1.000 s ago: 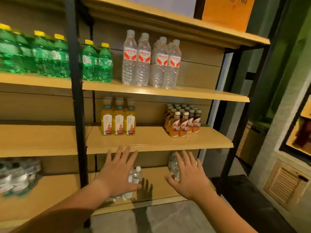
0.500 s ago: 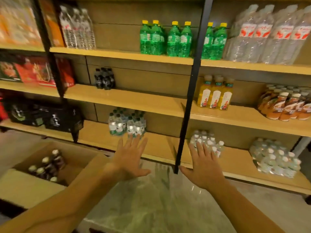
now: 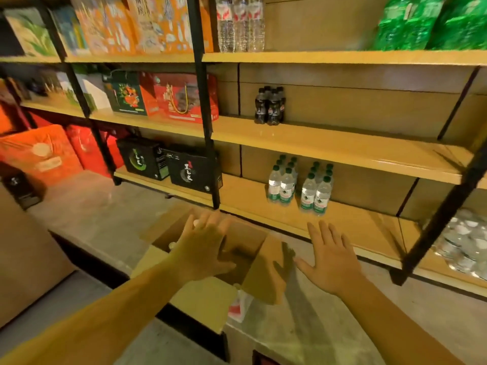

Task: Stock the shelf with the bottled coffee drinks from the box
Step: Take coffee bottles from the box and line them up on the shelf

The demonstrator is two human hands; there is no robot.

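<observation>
An open cardboard box (image 3: 263, 270) stands on the floor in front of the shelving. My left hand (image 3: 203, 248) hovers over its opening with fingers spread and holds nothing; it hides most of the box's inside. White bottle caps (image 3: 172, 245) show at the box's left inner edge beside that hand. My right hand (image 3: 332, 256) is spread open to the right of the box, above the floor. A small group of dark bottles (image 3: 270, 106) stands on the middle wooden shelf (image 3: 342, 146).
Green-capped water bottles (image 3: 300, 185) stand on the bottom shelf. Black gift boxes (image 3: 168, 167) sit to their left, red gift boxes (image 3: 179, 97) above them. A black upright post (image 3: 208, 133) divides the shelving. Wrapped bottles (image 3: 466, 241) lie at the far right. A sofa-like edge (image 3: 26, 254) is at left.
The view has swung left and down along the shelving. The box, at lower left half a second ago, now lies under my left hand. Both hands stay spread and hold nothing.
</observation>
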